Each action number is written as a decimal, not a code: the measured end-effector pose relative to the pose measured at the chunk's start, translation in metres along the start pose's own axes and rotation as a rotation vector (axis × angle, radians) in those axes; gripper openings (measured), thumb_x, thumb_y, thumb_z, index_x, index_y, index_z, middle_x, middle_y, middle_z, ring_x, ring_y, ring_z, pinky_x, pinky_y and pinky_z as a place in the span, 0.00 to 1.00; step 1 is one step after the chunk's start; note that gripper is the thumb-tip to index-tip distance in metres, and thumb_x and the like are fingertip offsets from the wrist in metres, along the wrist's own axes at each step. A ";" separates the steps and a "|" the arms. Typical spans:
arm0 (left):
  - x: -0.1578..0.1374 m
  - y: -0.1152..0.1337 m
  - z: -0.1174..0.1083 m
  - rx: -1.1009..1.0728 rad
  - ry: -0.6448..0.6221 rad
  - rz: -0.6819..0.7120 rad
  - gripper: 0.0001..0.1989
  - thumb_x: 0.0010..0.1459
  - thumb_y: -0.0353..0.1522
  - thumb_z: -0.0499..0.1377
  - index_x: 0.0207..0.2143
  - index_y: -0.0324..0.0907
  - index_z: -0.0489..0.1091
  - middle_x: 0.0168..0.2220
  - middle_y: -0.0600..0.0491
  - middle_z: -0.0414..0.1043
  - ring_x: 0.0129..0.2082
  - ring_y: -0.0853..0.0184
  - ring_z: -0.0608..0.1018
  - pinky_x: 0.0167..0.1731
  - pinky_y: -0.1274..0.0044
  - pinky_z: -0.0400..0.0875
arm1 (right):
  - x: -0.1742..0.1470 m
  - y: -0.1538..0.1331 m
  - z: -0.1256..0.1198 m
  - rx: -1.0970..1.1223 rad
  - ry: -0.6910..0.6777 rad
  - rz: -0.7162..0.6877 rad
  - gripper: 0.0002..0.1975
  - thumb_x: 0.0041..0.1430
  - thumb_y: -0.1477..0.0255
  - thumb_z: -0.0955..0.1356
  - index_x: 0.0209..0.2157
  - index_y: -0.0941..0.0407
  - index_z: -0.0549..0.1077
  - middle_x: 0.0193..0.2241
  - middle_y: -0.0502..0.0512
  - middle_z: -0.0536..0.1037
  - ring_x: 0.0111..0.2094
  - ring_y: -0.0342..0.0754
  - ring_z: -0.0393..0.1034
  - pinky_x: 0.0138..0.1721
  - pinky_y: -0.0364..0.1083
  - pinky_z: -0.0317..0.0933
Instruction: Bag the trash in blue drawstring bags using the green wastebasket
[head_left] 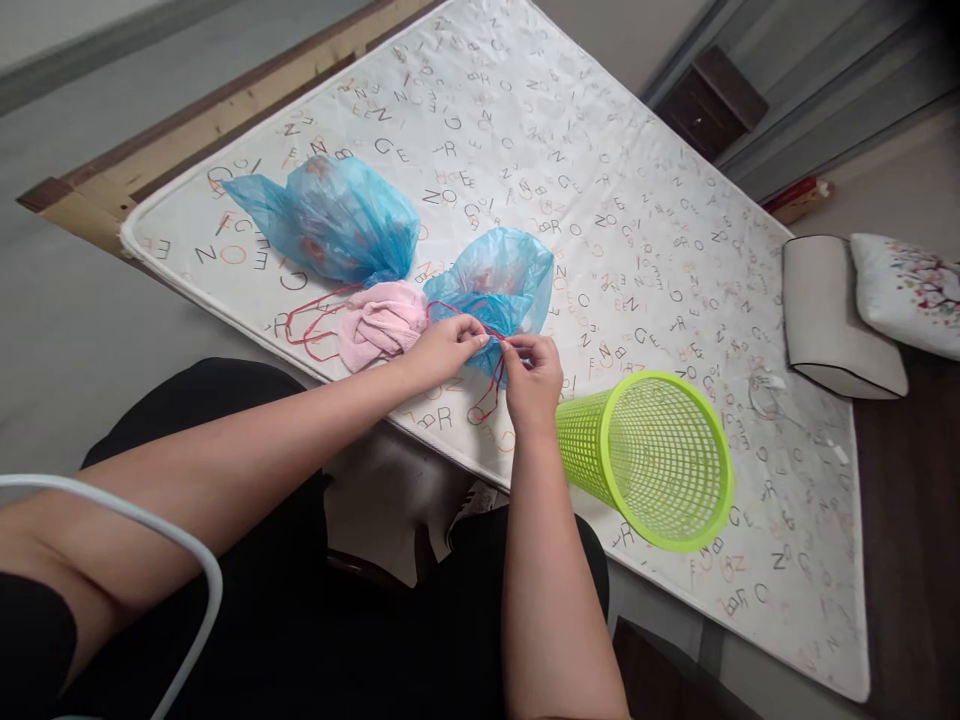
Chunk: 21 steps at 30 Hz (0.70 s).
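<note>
My left hand [451,345] and my right hand [532,372] face each other at the near side of a blue plastic bag [499,265]. Both pinch a thin red drawstring [491,328] that runs around the gathered mouth of this bag. A loose end of the string dangles below my fingers. Just left of my left hand lies a crumpled pink cloth [382,322]. Behind it rests a second, fuller blue bag [345,220], its neck drawn in, with a red string [311,325] looped out beside the cloth. The bags' contents show only dimly through the plastic.
A lime-green mesh basket [664,460] lies on its side close to my right forearm. Everything rests on a letter-printed white mattress [570,120] with a wooden frame edge [217,110]. A beige cushion [836,315] and a flowered pillow [911,290] are far right. A pale cable [187,550] crosses my left arm.
</note>
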<state>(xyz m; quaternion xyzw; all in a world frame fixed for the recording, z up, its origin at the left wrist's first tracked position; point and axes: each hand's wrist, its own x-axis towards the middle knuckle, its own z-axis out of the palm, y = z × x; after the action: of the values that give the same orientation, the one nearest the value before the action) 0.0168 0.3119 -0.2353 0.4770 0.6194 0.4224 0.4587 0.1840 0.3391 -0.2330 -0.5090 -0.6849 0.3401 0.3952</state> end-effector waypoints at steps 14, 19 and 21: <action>0.015 -0.011 -0.021 -0.093 0.360 -0.126 0.07 0.64 0.34 0.57 0.33 0.42 0.68 0.27 0.56 0.67 0.29 0.67 0.70 0.31 0.75 0.63 | 0.011 0.023 -0.036 -0.282 -0.379 0.062 0.12 0.58 0.62 0.70 0.26 0.53 0.72 0.31 0.51 0.70 0.34 0.49 0.66 0.39 0.49 0.59; 0.027 -0.015 -0.035 -0.287 0.620 -0.082 0.10 0.67 0.41 0.58 0.38 0.45 0.67 0.30 0.55 0.67 0.33 0.66 0.72 0.34 0.75 0.68 | 0.010 0.037 -0.040 -0.397 -0.370 0.207 0.11 0.58 0.63 0.69 0.25 0.54 0.72 0.29 0.52 0.73 0.30 0.49 0.65 0.36 0.48 0.57; 0.032 -0.016 -0.043 -0.298 0.731 -0.011 0.12 0.66 0.44 0.59 0.38 0.45 0.66 0.32 0.55 0.68 0.36 0.66 0.72 0.37 0.75 0.68 | 0.009 0.036 -0.040 -0.440 -0.381 0.272 0.11 0.58 0.64 0.68 0.25 0.54 0.71 0.25 0.51 0.73 0.28 0.49 0.65 0.34 0.47 0.54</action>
<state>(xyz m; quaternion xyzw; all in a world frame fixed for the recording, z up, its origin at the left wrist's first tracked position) -0.0319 0.3364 -0.2465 0.2200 0.6764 0.6473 0.2740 0.2333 0.3597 -0.2440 -0.5964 -0.7293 0.3227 0.0913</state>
